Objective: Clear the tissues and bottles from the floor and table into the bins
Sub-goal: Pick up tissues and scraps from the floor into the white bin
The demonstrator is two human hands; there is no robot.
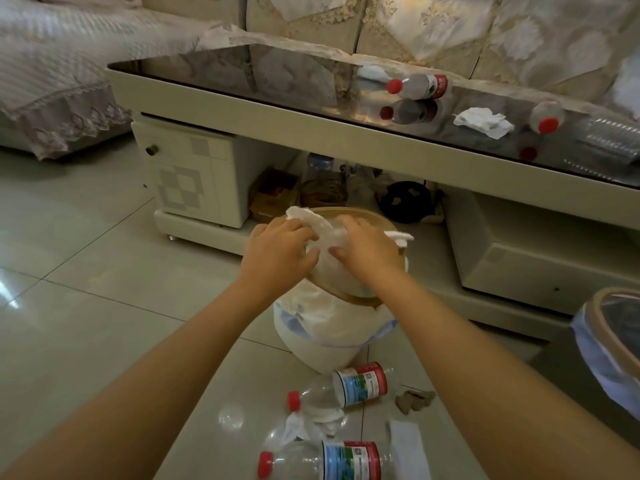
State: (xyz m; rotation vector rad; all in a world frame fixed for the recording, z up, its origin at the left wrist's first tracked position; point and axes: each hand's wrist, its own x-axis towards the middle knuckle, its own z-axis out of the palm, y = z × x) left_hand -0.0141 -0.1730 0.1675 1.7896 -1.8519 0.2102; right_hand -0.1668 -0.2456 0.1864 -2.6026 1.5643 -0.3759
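Hands [277, 247] [367, 251] over lined bin [332, 334], fingers of both clamped on crumpled tissues [322, 233].

You see white tissues [484, 122] on the glossy black counter [242, 74], red caps and red-white-blue labels on the clear bottles [346, 388], a cream bin [325, 337] with tan rim, pale green floor tiles [86, 271], and a checkered cabinet door [183, 181].
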